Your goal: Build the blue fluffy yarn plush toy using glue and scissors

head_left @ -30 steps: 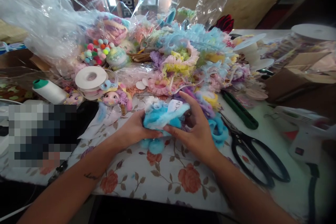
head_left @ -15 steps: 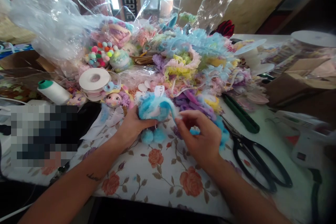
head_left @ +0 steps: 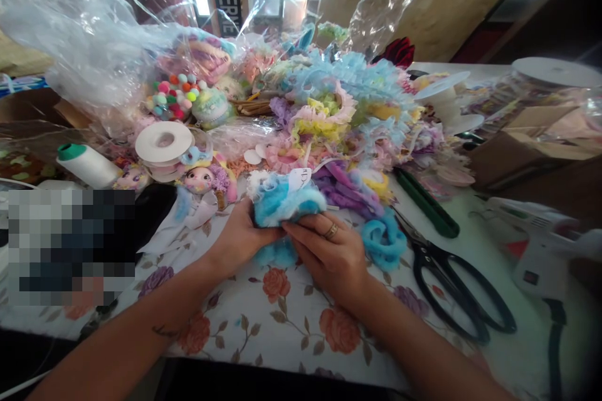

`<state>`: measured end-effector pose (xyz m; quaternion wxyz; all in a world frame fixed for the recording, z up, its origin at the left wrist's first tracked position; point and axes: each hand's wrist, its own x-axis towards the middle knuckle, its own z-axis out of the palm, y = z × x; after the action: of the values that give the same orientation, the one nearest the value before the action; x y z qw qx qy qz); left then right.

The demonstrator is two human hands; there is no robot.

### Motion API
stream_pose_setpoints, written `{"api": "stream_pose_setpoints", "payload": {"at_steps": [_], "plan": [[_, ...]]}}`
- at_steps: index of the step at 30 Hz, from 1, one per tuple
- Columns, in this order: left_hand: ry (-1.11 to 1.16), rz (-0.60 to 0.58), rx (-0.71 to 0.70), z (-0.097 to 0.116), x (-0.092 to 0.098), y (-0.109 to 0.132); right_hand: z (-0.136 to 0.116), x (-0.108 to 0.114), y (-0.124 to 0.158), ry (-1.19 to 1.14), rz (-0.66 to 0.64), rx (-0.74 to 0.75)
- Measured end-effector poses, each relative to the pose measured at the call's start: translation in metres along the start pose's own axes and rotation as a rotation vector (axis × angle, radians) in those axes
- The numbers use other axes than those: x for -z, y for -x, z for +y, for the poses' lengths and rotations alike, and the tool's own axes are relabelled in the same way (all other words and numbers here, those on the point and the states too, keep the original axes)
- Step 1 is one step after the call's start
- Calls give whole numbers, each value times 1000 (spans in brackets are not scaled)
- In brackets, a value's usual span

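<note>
A fluffy blue craft piece point(head_left: 286, 207) is between the two hands, midway along the near edge of the surface point(head_left: 305, 341) and a little in from it; whether it touches the surface cannot be told. The left hand point(head_left: 237, 232) grasps its left side, thumb across the lower front. The right hand point(head_left: 333, 254) has its fingers bunched together on the front lower rim, pinching the blue fibre. A white printed tag point(head_left: 299, 179) stands at the top, and blue pompoms point(head_left: 276, 253) hang below.

It looks light, soft and easily squashed, with loose fibres that would probably pull out or cling to skin. The firmer body at the left side seems the best hold; the tag and pompoms are better left unpulled.

Towards the right edge, a coil of blue wool roving point(head_left: 384, 241) lies just beside black-handled scissors point(head_left: 458, 288), with a glue gun point(head_left: 533, 244) beyond.
</note>
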<state>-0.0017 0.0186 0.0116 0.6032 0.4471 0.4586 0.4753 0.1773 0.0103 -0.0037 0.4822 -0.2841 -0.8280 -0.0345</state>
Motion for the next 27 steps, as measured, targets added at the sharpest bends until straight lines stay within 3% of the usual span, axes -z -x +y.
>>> {"api": "stream_pose_setpoints", "payload": {"at_steps": [9, 18, 22, 25, 27], "plan": [[139, -51, 17, -8, 2, 1, 1, 3, 2, -27, 19, 18], [255, -103, -6, 0, 1, 2, 0, 2, -2, -22, 5, 44], [246, -26, -7, -5, 1, -1, -3, 3, -3, -7, -27, 34], [217, 8, 15, -6, 2, -2, -6, 5, -2, -36, 30, -72], [210, 19, 60, -5, 2, -1, -6, 5, -1, -76, 96, -237]]}}
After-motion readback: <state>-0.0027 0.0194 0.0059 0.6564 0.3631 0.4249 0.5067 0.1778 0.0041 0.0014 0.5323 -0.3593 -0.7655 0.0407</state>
